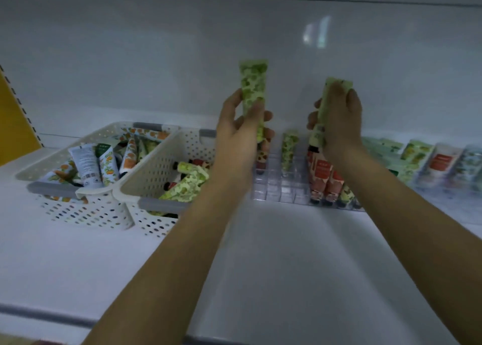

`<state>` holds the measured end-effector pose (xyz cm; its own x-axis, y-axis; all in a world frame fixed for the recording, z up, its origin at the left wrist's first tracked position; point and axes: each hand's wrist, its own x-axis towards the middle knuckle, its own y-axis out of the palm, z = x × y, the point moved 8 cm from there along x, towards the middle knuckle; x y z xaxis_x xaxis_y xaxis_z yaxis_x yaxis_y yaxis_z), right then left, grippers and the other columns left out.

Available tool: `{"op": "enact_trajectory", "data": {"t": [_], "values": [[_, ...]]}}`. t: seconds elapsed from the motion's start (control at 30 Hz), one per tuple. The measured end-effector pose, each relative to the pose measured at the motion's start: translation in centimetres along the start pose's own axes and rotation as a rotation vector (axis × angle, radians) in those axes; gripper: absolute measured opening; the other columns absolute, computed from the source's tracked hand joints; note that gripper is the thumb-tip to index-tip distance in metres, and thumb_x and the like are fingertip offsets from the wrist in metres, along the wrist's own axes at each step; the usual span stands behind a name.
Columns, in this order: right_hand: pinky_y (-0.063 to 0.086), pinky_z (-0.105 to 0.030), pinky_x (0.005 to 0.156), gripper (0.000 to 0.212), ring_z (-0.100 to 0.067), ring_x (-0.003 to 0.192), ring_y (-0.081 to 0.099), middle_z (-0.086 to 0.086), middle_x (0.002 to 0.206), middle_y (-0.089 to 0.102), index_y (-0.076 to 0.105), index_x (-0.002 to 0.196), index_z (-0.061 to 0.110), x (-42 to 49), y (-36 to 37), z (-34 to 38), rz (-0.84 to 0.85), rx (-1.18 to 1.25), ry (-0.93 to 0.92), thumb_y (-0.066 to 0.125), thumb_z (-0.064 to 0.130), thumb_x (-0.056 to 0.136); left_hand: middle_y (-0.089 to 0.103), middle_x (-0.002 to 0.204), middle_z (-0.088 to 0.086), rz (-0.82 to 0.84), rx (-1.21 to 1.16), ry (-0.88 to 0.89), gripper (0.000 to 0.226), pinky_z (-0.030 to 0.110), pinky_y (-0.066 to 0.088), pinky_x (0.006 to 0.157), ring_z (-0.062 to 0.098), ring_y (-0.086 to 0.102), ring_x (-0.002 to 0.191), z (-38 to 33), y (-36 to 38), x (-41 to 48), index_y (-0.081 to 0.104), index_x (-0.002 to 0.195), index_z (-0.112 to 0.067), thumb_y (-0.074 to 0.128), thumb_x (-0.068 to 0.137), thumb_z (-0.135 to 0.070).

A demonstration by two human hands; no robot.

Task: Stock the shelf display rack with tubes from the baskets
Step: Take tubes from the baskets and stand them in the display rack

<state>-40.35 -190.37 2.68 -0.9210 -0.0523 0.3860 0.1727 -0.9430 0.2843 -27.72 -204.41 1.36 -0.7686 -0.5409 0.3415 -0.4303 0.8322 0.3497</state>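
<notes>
Above the clear rack (pixel 271 190), our left hand (pixel 242 133) pinched 1 green tube (pixel 254 83) mid-body; our right hand (pixel 340 125) curled round a 2nd tube (pixel 339 83). Both seemed light, soft, squashable, best held gently mid-body.

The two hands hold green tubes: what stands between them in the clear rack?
In the head view, one green-patterned tube stands in the clear rack between the left hand and right hand.
</notes>
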Motion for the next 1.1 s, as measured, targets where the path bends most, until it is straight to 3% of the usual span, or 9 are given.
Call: {"op": "enact_trajectory", "data": {"t": [0.1, 0.27, 0.4, 0.47, 0.57, 0.7, 0.83, 0.97, 1.1], "values": [[0.037, -0.021, 0.043, 0.038, -0.012, 0.042, 0.046, -0.003, 0.070, 0.055, 0.053, 0.089, 0.016, 0.2, -1.6, -1.0, -0.012, 0.153, 0.132, 0.021, 0.031, 0.102, 0.061, 0.083, 0.000, 0.039, 0.033, -0.028, 0.026, 0.023, 0.045, 0.056, 0.011, 0.056, 0.065, 3.1, 3.4, -0.9, 0.046, 0.119, -0.026, 0.045, 0.095, -0.014], [0.045, -0.029, 0.062, 0.023, -0.013, 0.058, 0.048, -0.002, 0.072, 0.054, 0.055, 0.084, 0.016, -1.0, -2.0, -3.3, -0.012, 0.262, 0.328, 0.040, 0.026, 0.097, 0.060, 0.118, 0.009, -0.005, 0.048, -0.051, 0.039, 0.028, 0.049, 0.084, 0.021, 0.059, 0.102, 8.1, 4.7, -0.9, 0.048, 0.128, -0.016, 0.039, 0.093, -0.003], [0.050, -0.033, 0.074, 0.020, -0.016, 0.077, 0.057, 0.001, 0.089, 0.057, 0.052, 0.107, 0.018, -0.8, -2.4, -3.1, 0.052, -0.041, 0.187, 0.058, 0.025, 0.090, 0.050, 0.133, -0.004, -0.055, 0.063, -0.108, 0.042, 0.009, 0.042, 0.089, 0.006, 0.050, 0.116, 10.8, 3.1, -1.1, 0.036, 0.139, -0.015, 0.040, 0.098, -0.011], [0.051, -0.030, 0.067, 0.016, -0.015, 0.072, 0.059, 0.002, 0.086, 0.059, 0.053, 0.099, 0.020, -0.5, -2.0, -1.7, 0.082, -0.159, 0.054, 0.063, 0.020, 0.087, 0.051, 0.122, -0.016, -0.061, 0.092, -0.101, 0.041, 0.002, 0.042, 0.082, -0.008, 0.052, 0.108, 11.1, 2.5, -1.0, 0.036, 0.139, -0.011, 0.040, 0.099, -0.013], [0.048, -0.030, 0.063, 0.014, -0.017, 0.067, 0.057, -0.003, 0.076, 0.058, 0.055, 0.081, 0.020, 0.7, -1.3, 0.3, 0.082, -0.251, -0.083, 0.068, 0.018, 0.082, 0.047, 0.096, -0.026, -0.100, 0.070, -0.098, 0.039, -0.002, 0.041, 0.066, -0.027, 0.049, 0.074, 11.6, 1.9, -0.9, 0.037, 0.137, -0.006, 0.040, 0.098, -0.009], [0.042, -0.021, 0.061, 0.021, -0.010, 0.062, 0.050, 0.004, 0.063, 0.050, 0.055, 0.068, 0.021, 2.1, -1.2, 1.6, 0.014, -0.423, -0.217, 0.070, 0.028, 0.080, 0.050, 0.102, -0.019, -0.134, 0.042, -0.172, 0.040, 0.000, 0.043, 0.070, -0.015, 0.050, 0.085, 13.2, 0.9, -0.9, 0.038, 0.137, -0.008, 0.043, 0.097, -0.011], [0.034, -0.004, 0.052, 0.013, 0.001, 0.059, 0.048, 0.012, 0.063, 0.052, 0.062, 0.077, 0.016, 2.2, -0.9, 0.6, 0.086, -0.629, -0.242, 0.066, 0.028, 0.084, 0.055, 0.122, -0.003, -0.187, 0.053, -0.195, 0.037, 0.012, 0.044, 0.087, 0.003, 0.054, 0.104, 13.5, 0.0, -0.8, 0.043, 0.134, -0.008, 0.044, 0.097, -0.012], [0.035, -0.005, 0.054, 0.017, -0.008, 0.072, 0.053, 0.002, 0.079, 0.061, 0.069, 0.087, 0.007, 2.1, -1.2, -0.7, 0.151, -0.826, -0.267, 0.061, 0.022, 0.087, 0.050, 0.135, 0.005, -0.219, 0.050, -0.200, 0.040, 0.027, 0.039, 0.104, 0.014, 0.048, 0.122, 13.7, -0.2, -0.5, 0.042, 0.136, -0.008, 0.045, 0.097, -0.013], [0.035, -0.012, 0.063, 0.018, -0.012, 0.078, 0.055, -0.008, 0.089, 0.067, 0.069, 0.089, 0.003, 2.4, -1.7, -1.3, 0.152, -0.918, -0.308, 0.057, 0.017, 0.089, 0.051, 0.134, 0.008, -0.232, 0.042, -0.219, 0.038, 0.035, 0.038, 0.107, 0.019, 0.049, 0.123, 14.0, -0.2, -0.2, 0.044, 0.134, -0.007, 0.045, 0.096, -0.013]]}}
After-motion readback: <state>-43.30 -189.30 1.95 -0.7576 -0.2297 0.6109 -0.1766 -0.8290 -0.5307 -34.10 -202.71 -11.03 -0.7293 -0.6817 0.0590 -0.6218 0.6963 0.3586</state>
